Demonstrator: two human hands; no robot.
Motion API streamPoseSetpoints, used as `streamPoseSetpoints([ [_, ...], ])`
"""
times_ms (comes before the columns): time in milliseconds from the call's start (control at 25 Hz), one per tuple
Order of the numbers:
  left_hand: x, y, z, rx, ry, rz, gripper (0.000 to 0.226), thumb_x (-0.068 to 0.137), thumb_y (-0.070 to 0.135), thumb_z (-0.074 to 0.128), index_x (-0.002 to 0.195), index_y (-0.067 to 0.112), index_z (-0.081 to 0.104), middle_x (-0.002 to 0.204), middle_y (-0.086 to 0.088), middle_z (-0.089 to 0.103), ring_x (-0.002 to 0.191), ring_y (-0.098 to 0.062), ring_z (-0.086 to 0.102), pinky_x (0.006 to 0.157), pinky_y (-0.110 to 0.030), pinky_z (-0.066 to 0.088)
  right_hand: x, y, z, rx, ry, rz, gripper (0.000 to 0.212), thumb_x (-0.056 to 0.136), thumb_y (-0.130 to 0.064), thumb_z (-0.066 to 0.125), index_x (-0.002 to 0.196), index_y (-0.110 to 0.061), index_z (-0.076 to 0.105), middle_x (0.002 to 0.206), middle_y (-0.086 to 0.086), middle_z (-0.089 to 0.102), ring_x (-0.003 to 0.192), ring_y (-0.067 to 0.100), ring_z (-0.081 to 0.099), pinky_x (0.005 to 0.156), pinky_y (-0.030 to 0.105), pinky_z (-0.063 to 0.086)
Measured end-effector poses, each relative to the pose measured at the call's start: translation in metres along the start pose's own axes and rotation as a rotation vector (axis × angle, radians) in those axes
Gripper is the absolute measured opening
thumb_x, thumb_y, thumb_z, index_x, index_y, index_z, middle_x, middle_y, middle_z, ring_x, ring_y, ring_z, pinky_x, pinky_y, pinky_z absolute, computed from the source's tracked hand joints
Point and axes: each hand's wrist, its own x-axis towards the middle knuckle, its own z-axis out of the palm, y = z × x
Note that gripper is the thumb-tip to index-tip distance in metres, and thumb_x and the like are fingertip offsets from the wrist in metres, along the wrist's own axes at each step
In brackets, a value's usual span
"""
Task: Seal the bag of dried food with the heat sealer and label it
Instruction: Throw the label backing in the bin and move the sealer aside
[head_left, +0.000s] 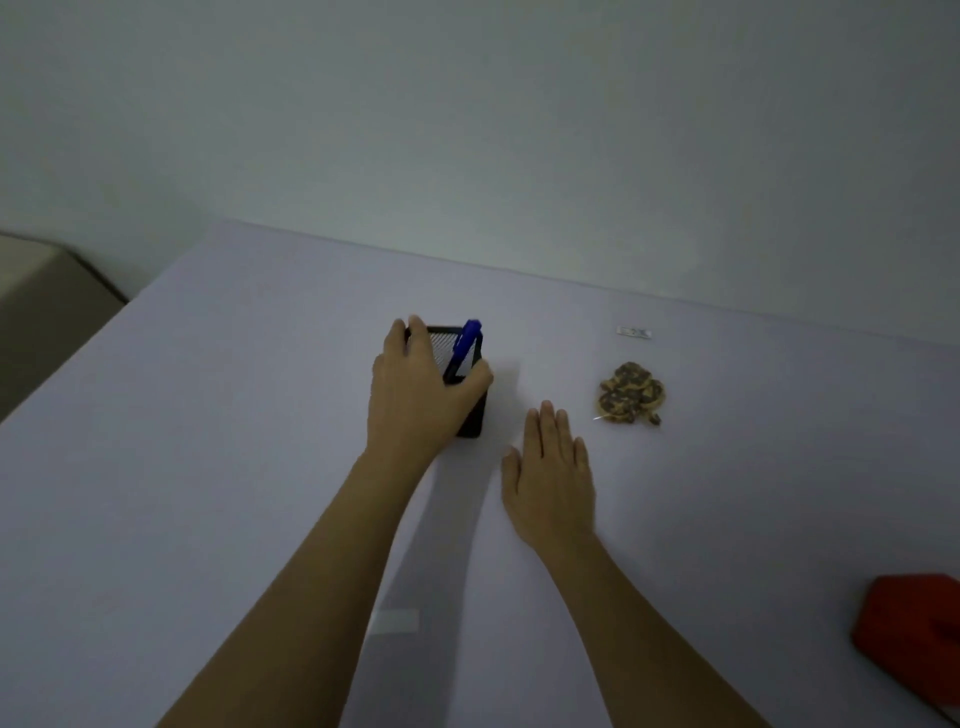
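Dried-food bag (631, 393) lies on the pale table (208, 467), right of centre, its brown and tan pieces bunched inside clear film; whether its mouth is sealed is too small to tell. Just beyond it, apart from it, sits a small white label (634, 332) with blurred print. The left hand (415, 400) wraps a black mesh pen holder (471, 422), with the thumb on its near right side and the fingers curled over the far left rim. A blue pen (466, 347) leans in the holder. The right hand (550, 478) rests palm down on the table between the holder and the bag, its fingers straight and close together, touching neither. A red object (914, 629) sits at the right edge, partly cut off. A small pale strip (397, 621) lies beside the left forearm.
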Motion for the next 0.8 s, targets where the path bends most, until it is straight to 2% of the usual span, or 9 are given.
streamPoseSetpoints([
  [160,0.059,0.035,0.043,0.020,-0.097,0.101,0.064,0.081,0.047,0.056,0.125,0.003,0.039,0.126,-0.014,0.043,0.111,-0.033,0.046,0.082,-0.033,0.039,-0.013,0.017,-0.007,0.009,0.007,0.042,0.074,0.083,-0.045,-0.009,0.145,-0.009,0.005,0.156,0.008,0.004,0.144,0.022,0.000,0.111,0.035,-0.003],
  [360,0.096,0.063,0.085,0.060,-0.144,0.137,0.069,0.080,0.049,0.055,0.126,-0.001,0.039,0.124,-0.016,0.044,0.110,-0.035,0.047,0.083,-0.035,0.040,-0.017,0.029,-0.007,-0.019,0.055,0.064,0.067,0.087,-0.042,0.002,0.145,-0.009,0.012,0.155,0.007,0.010,0.143,0.022,0.006,0.111,0.038,0.001],
  [440,0.105,0.070,0.096,0.096,-0.150,0.157,0.075,0.082,0.050,0.053,0.132,-0.001,0.034,0.130,-0.017,0.041,0.115,-0.036,0.045,0.086,-0.037,0.040,-0.018,0.032,-0.005,-0.070,0.058,0.086,0.063,0.090,-0.041,0.009,0.144,-0.009,0.018,0.154,0.007,0.018,0.142,0.021,0.012,0.110,0.039,0.007],
  [560,0.118,0.077,0.106,0.139,-0.152,0.173,0.080,0.082,0.051,0.052,0.136,-0.003,0.029,0.135,-0.019,0.037,0.119,-0.037,0.042,0.091,-0.039,0.041,-0.018,0.030,-0.006,-0.093,0.104,0.127,0.056,0.090,-0.038,0.026,0.134,-0.007,0.042,0.141,0.008,0.046,0.131,0.023,0.041,0.103,0.042,0.030],
  [800,0.137,0.091,0.115,0.142,-0.181,0.167,0.083,0.084,0.052,0.050,0.138,-0.005,0.025,0.137,-0.021,0.034,0.121,-0.038,0.039,0.092,-0.040,0.040,-0.018,0.032,-0.002,-0.125,0.143,0.131,0.055,0.089,-0.036,0.029,0.133,-0.007,0.043,0.139,0.007,0.048,0.129,0.022,0.044,0.102,0.043,0.033],
])
